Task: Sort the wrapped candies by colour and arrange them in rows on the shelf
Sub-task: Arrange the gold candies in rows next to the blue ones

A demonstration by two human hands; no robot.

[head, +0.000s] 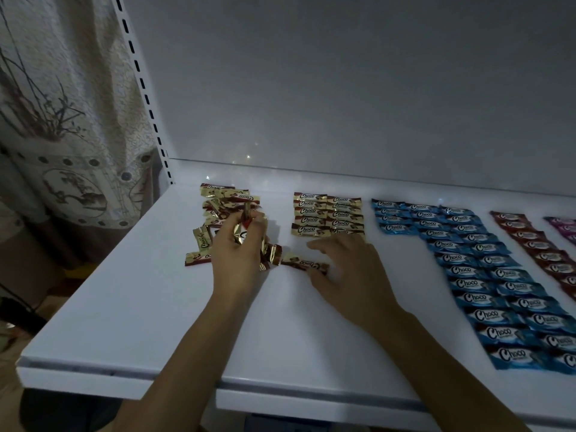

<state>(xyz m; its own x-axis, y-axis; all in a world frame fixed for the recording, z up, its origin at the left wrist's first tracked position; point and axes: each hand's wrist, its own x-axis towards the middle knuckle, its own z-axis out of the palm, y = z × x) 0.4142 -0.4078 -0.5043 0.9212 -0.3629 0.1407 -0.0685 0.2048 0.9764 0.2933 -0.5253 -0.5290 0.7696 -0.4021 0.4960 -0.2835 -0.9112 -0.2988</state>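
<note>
White painted metal shelf (124,322) shows its front lip closest, both bare forearms reaching in over it. Blue foil-wrapped candies (486,294) lie in three neat rows at the right. Farther in, the right hand (346,269) rests with fingers spread wide, thumb touching a single gold foil-wrapped candy (304,263) lying flat. Just left, the left hand (240,247) curls round a bunch of gold foil-wrapped candies (246,227). Beyond are two short gold candy rows (327,215), a loose gold candy pile (223,199), a red candy row (539,247) and purple candies (564,227).
</note>
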